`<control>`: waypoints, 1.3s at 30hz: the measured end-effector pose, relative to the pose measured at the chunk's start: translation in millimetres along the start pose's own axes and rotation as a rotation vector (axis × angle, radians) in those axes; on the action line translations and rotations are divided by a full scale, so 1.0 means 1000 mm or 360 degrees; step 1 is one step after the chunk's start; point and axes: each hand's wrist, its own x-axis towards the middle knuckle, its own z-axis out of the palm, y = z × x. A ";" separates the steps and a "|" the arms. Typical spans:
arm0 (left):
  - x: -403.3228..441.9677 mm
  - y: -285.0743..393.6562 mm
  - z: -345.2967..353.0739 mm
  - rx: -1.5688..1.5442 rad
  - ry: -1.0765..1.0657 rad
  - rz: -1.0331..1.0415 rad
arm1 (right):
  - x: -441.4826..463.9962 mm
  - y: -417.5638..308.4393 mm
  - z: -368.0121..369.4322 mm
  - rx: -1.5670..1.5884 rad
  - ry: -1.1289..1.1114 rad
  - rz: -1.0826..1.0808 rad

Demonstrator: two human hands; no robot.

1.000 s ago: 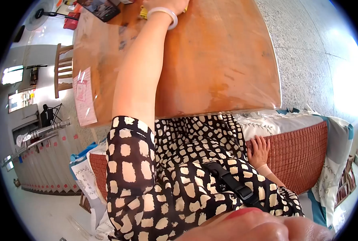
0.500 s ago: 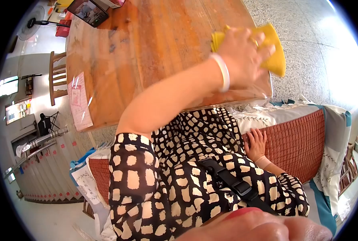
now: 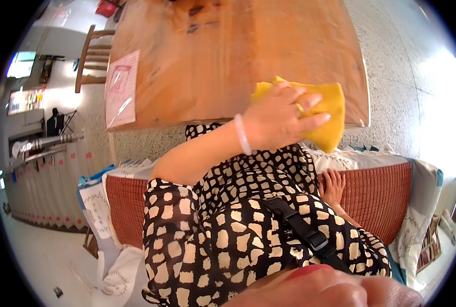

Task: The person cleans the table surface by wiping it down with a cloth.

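My left hand (image 3: pixel 279 115) grips a folded yellow cloth (image 3: pixel 333 105), with its fingers spread across the top. The cloth is at the near right part of the wooden table (image 3: pixel 202 71), and its lower corner reaches past the near edge. Whether it presses on the tabletop there, I cannot tell. A pale bangle (image 3: pixel 242 134) circles my left wrist. My right hand (image 3: pixel 332 188) lies on the reddish-brown woven seat mat (image 3: pixel 374 197) beside my body, fingers stretched out and holding nothing.
Clear plastic covers the tabletop, with a pink printed sheet (image 3: pixel 122 89) at its left. A wooden chair (image 3: pixel 92 59) stands by the left side. Speckled floor (image 3: pixel 392 92) runs along the right. White cloth with teal edging (image 3: pixel 425 199) drapes the seat's right end.
My left hand and the cloth have come back toward my body and a little left, down to the near table edge. The view has shifted, and the device on the table is out of sight.
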 end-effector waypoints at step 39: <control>-0.082 -0.092 -0.074 0.0511 -0.0079 -0.0926 | 0.001 0.003 0.003 -0.0017 -0.0069 0.0021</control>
